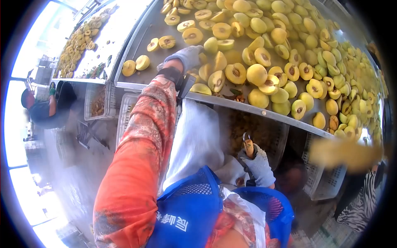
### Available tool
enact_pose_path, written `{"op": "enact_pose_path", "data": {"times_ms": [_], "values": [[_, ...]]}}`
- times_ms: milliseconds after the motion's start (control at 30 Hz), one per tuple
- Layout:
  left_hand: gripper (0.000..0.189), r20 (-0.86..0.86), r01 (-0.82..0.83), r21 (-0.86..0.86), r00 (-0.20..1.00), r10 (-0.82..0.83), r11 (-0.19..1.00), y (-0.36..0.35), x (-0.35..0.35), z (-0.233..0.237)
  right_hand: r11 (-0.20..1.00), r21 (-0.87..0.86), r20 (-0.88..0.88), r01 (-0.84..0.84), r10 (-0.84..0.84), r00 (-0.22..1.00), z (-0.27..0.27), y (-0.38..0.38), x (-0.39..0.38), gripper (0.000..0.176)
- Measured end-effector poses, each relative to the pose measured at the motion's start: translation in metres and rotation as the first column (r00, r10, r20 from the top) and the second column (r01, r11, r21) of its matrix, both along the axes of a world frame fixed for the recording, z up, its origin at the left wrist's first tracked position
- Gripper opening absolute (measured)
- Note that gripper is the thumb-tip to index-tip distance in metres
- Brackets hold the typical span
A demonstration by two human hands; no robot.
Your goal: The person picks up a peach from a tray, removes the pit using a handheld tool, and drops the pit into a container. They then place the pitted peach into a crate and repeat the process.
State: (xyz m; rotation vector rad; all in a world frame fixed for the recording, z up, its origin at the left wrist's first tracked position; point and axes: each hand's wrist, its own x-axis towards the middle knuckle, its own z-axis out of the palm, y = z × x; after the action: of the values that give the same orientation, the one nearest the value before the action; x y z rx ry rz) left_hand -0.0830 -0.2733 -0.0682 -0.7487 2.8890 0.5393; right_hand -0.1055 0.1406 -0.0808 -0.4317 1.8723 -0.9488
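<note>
My left hand [186, 57], in a pale glove, reaches over the metal table [140, 45] among halved yellow fruits [192, 36]. Its fingers are partly hidden, and whether they hold a fruit is unclear. Below the table's front edge, my right hand [260, 166], also gloved, is closed around the wooden handle of a tool [248, 147] with a curved metal loop at its tip. Cut halves with brown pits [235, 74] lie near the edge, between my left hand and the large fruit pile.
Whole and halved fruits [322, 49] are heaped at the right. A second table [103, 49] with cut fruits stands at the left. Crates [96, 101] sit under the tables. Another person [41, 103] is at far left; zebra-striped clothing [359, 202] shows at lower right.
</note>
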Motion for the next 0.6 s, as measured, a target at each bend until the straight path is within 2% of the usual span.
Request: {"op": "enact_pose_path", "data": {"times_ms": [33, 100, 133, 167, 200, 233, 267, 300, 333, 367, 433, 467, 500, 567, 600], "values": [[0.052, -0.025, -0.060, 0.036, 0.998, 0.061, 0.998, -0.001, 0.002, -0.002, 1.000, 0.008, -0.041, -0.029, 0.029, 0.999, 0.001, -0.002, 0.000, 0.025], [0.041, -0.076, -0.189, 0.100, 0.978, 0.196, 0.977, 0.000, 0.014, -0.001, 0.989, -0.087, -0.235, -0.123, 0.099, 0.967, -0.009, -0.005, -0.002, 0.029], [0.037, -0.213, -0.357, 0.267, 0.884, 0.416, 0.895, 0.008, 0.027, 0.004, 0.976, -0.131, -0.335, -0.177, 0.124, 0.934, -0.012, -0.008, -0.003, 0.031], [0.039, -0.313, -0.342, 0.447, 0.805, 0.503, 0.826, 0.000, 0.043, -0.008, 0.962, -0.163, -0.386, -0.219, 0.142, 0.911, -0.008, -0.014, -0.004, 0.034], [0.041, -0.365, -0.170, 0.772, 0.670, 0.647, 0.612, 0.020, 0.058, 0.008, 0.946, -0.192, -0.434, -0.261, 0.157, 0.887, 0.000, -0.022, -0.004, 0.036], [0.043, -0.319, 0.090, 0.943, 0.525, 0.789, 0.321, 0.044, 0.077, 0.024, 0.926, -0.217, -0.478, -0.307, 0.173, 0.861, 0.005, -0.030, -0.001, 0.038], [0.043, -0.393, 0.146, 0.917, 0.500, 0.772, 0.372, 0.046, 0.091, 0.000, 0.916, -0.221, -0.551, -0.334, 0.166, 0.818, 0.006, -0.038, 0.004, 0.042], [0.045, -0.259, 0.315, 0.943, 0.500, 0.827, 0.105, 0.071, 0.097, 0.017, 0.876, -0.281, -0.665, -0.391, 0.116, 0.738, 0.014, -0.048, 0.010, 0.034], [0.048, -0.090, 0.438, 0.883, 0.515, 0.853, -0.171, 0.096, 0.103, 0.033, 0.876, -0.271, -0.661, -0.400, 0.133, 0.739, 0.026, -0.059, 0.015, 0.031], [0.049, -0.056, 0.504, 0.823, 0.528, 0.847, -0.260, 0.116, 0.108, 0.038, 0.877, -0.256, -0.656, -0.407, 0.151, 0.739, 0.037, -0.068, 0.020, 0.028], [0.052, -0.118, 0.487, 0.861, 0.470, 0.875, -0.146, 0.145, 0.105, 0.026, 0.899, -0.211, -0.688, -0.385, 0.143, 0.711, 0.049, -0.078, 0.030, 0.027], [0.050, -0.386, 0.371, 0.905, 0.506, 0.771, 0.209, 0.156, 0.104, 0.024, 0.911, -0.185, -0.706, -0.370, 0.139, 0.694, 0.053, -0.079, 0.032, 0.026], [0.050, -0.582, 0.228, 0.798, 0.535, 0.613, 0.558, 0.168, 0.103, 0.024, 0.917, -0.193, -0.721, -0.350, 0.110, 0.684, 0.054, -0.076, 0.033, 0.027], [0.054, -0.767, 0.204, 0.509, 0.549, 0.333, 0.836, 0.192, 0.107, 0.031, 0.926, -0.214, -0.747, -0.309, 0.048, 0.663, 0.057, -0.068, 0.033, 0.028], [0.058, -0.818, 0.156, 0.278, 0.556, 0.149, 0.948, 0.196, 0.107, 0.034, 0.923, -0.242, -0.716, -0.300, 0.038, 0.697, 0.059, -0.063, 0.033, 0.028]]}}
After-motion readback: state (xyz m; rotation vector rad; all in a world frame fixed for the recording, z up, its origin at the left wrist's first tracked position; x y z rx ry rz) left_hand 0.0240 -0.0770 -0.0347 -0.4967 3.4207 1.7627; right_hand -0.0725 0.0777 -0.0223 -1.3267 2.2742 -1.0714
